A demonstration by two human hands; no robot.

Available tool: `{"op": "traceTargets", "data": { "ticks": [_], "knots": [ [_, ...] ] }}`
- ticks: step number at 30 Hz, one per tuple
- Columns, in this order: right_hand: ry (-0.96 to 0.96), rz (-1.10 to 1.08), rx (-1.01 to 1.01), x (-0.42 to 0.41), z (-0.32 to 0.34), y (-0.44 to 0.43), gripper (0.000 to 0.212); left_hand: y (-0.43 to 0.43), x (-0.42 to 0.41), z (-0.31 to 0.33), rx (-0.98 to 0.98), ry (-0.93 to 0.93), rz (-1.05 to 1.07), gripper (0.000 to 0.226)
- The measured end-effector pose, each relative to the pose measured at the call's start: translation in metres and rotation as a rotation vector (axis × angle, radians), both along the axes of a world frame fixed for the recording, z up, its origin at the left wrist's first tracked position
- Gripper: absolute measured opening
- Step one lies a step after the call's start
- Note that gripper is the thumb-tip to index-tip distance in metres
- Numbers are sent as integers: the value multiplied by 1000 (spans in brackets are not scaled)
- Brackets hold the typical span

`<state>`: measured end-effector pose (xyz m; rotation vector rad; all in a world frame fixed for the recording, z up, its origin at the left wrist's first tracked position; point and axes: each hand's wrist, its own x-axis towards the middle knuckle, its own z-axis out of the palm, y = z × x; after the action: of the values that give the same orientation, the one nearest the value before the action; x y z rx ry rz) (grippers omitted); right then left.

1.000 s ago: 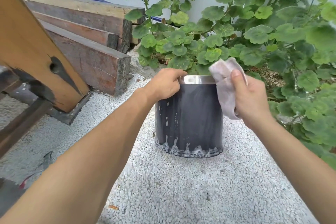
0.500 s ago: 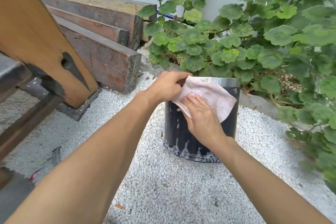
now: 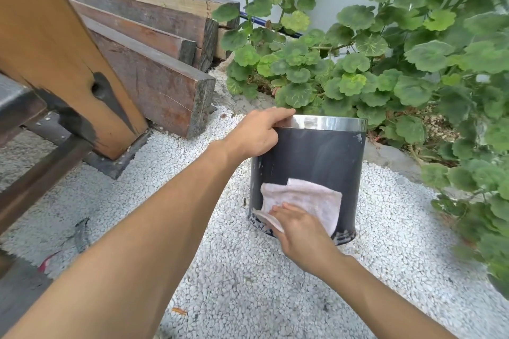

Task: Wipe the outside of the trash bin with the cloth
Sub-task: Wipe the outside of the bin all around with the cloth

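Note:
A round dark trash bin (image 3: 311,154) with a shiny metal rim stands on white gravel, with white suds low on its wall near the base. My left hand (image 3: 259,133) grips the rim at its left side. A pale pink cloth (image 3: 308,201) lies flat against the lower front of the bin. My right hand (image 3: 300,228) presses on the cloth's lower left part with fingers spread flat, covering part of it.
Green leafy plants (image 3: 385,49) crowd behind and to the right of the bin. Stacked wooden beams (image 3: 154,63) and a slanted wooden post (image 3: 55,44) stand at the left. White gravel (image 3: 248,283) covers the ground in front.
My right hand has slid the cloth from the bin's upper wall by the rim down to the lower front. The wiped upper wall shows fewer suds. My left hand stays on the rim.

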<state>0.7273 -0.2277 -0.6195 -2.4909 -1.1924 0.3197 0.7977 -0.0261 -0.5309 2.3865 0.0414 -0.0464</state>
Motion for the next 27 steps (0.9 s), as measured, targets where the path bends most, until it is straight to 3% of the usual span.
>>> {"op": "traceTargets", "data": {
  "ticks": [3,6,11,13,15,18,20,22,25,27],
  "knots": [
    [168,-35,-56,-11,6,-5,37,1,0,1,-9,-6,-3,77],
    [430,-214,-20,-7,17,-12,40,2,1,-2,-23,16,-19,80],
    [896,-717,434,28,72,-21,44,9,-3,-6,-1,39,-20,85],
    [938,-807,663,47,94,-22,42,11,-4,-6,-27,69,21,82],
    [845,-812,861,64,116,-17,37,12,-7,-6,-64,80,46,83],
    [348,-714,899,81,130,-2,46,13,-12,-4,-76,86,20,89],
    [-39,-558,783,82,126,14,39,14,-15,-5,-79,85,-5,84],
    [-286,-401,632,77,105,31,21,18,-15,-6,-67,95,2,79],
    [-414,-211,366,73,56,52,36,22,-16,-6,-50,73,7,60],
    [-473,-99,219,67,28,58,35,23,-16,-8,-25,71,-15,63]
  ]
}}
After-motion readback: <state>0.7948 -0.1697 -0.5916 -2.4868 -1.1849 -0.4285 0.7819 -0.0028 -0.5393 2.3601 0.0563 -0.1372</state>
